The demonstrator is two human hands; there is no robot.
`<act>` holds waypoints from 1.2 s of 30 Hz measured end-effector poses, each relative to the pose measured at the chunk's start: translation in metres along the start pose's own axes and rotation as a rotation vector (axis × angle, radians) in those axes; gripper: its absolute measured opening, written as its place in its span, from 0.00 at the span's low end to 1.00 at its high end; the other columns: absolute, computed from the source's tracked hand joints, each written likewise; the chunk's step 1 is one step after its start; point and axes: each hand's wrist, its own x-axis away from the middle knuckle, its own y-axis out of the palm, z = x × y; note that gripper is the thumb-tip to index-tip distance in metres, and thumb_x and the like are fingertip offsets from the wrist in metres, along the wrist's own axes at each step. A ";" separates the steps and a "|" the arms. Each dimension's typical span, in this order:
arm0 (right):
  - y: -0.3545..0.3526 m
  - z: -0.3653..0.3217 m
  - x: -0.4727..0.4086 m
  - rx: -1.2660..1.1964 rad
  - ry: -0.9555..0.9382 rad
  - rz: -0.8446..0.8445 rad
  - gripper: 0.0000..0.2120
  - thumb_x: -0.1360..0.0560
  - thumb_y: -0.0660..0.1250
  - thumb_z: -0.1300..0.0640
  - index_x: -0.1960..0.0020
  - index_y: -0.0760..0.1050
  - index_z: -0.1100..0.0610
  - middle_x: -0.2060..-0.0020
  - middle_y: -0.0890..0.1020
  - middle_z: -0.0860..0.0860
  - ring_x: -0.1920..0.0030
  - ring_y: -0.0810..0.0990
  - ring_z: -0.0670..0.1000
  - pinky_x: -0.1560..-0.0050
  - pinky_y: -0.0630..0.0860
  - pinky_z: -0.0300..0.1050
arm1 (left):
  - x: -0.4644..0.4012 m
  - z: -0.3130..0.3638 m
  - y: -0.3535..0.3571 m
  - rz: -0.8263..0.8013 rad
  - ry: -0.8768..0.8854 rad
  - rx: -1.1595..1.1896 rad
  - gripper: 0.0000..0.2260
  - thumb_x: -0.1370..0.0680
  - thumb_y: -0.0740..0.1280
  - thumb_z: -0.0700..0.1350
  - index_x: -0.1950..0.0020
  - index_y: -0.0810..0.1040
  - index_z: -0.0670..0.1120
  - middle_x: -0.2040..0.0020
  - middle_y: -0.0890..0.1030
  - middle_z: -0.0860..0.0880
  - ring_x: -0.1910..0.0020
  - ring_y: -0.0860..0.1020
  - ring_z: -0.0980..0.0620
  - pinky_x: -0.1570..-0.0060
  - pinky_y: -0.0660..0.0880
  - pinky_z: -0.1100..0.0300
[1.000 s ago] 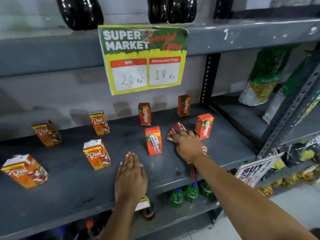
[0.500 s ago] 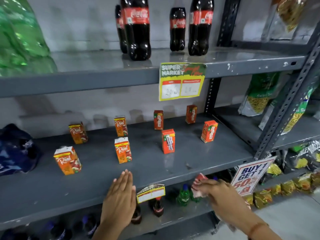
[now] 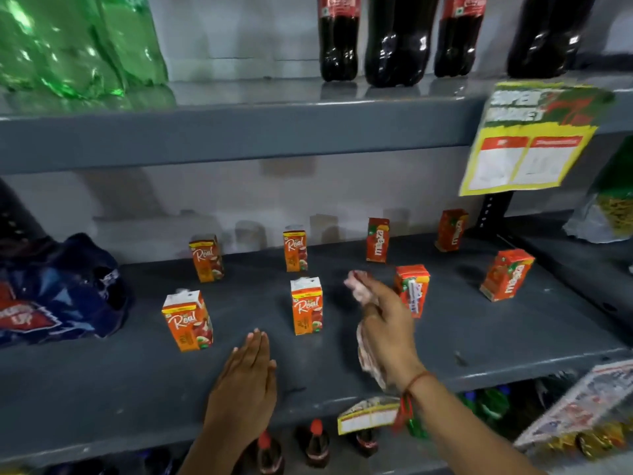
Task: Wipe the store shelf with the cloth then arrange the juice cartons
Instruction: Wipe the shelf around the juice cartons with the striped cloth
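A grey metal shelf (image 3: 479, 341) carries several scattered orange juice cartons. Real cartons stand at front left (image 3: 187, 320), front middle (image 3: 306, 306), back left (image 3: 206, 258) and back middle (image 3: 295, 250). Maaza cartons stand at back (image 3: 377, 240), back right (image 3: 452, 230), right (image 3: 507, 275) and one (image 3: 415, 289) partly behind my right hand. My right hand (image 3: 387, 323) is raised over the shelf, gripping a red-and-white cloth (image 3: 368, 361) that hangs below the palm. My left hand (image 3: 245, 389) lies flat, fingers together, on the shelf's front part.
A blue snack bag (image 3: 58, 296) lies at the shelf's left end. The shelf above (image 3: 239, 132) holds cola bottles (image 3: 397, 39), green bottles (image 3: 68, 46) and a hanging price sign (image 3: 527, 138). Small bottles (image 3: 317, 443) stand below; packets (image 3: 603, 217) fill the right bay.
My right hand has come up from below the shelf edge with the cloth and now hovers over the shelf. The view has shifted left and closer. My left hand stays flat.
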 end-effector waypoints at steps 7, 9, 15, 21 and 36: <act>0.055 0.016 -0.107 0.501 -0.082 -0.073 0.23 0.22 0.58 0.66 0.30 0.72 0.51 0.29 0.73 0.49 0.29 0.70 0.47 0.28 0.67 0.50 | -0.016 -0.001 0.009 0.076 0.005 -0.016 0.25 0.19 0.46 0.52 0.25 0.48 0.43 0.22 0.53 0.49 0.25 0.49 0.57 0.32 0.33 0.67; 0.068 0.021 -0.132 0.691 -0.066 -0.083 0.27 0.23 0.59 0.63 0.25 0.65 0.48 0.25 0.68 0.50 0.26 0.66 0.55 0.27 0.64 0.53 | -0.016 0.005 -0.001 -0.021 -0.056 -0.002 0.26 0.23 0.50 0.51 0.31 0.69 0.39 0.30 0.72 0.45 0.32 0.71 0.51 0.32 0.46 0.65; 0.090 0.035 -0.170 0.955 0.063 -0.303 0.23 0.23 0.59 0.56 0.28 0.66 0.51 0.29 0.71 0.55 0.32 0.70 0.63 0.32 0.66 0.60 | -0.022 0.006 -0.005 -0.083 -0.069 -0.085 0.35 0.20 0.36 0.52 0.42 0.80 0.40 0.41 0.82 0.46 0.44 0.81 0.48 0.35 0.48 0.63; 0.086 0.029 -0.162 0.958 -0.051 -0.336 0.17 0.22 0.59 0.57 0.35 0.73 0.56 0.35 0.77 0.57 0.36 0.74 0.63 0.36 0.72 0.59 | -0.016 0.006 -0.002 -0.044 -0.098 -0.007 0.27 0.24 0.48 0.52 0.32 0.72 0.42 0.31 0.73 0.48 0.33 0.72 0.52 0.30 0.48 0.62; 0.041 0.011 -0.060 0.881 0.018 -0.324 0.22 0.25 0.60 0.60 0.34 0.74 0.45 0.34 0.76 0.55 0.39 0.77 0.61 0.41 0.77 0.52 | -0.003 -0.001 0.004 0.004 -0.005 0.023 0.26 0.18 0.44 0.53 0.23 0.44 0.45 0.21 0.46 0.50 0.23 0.44 0.55 0.25 0.41 0.58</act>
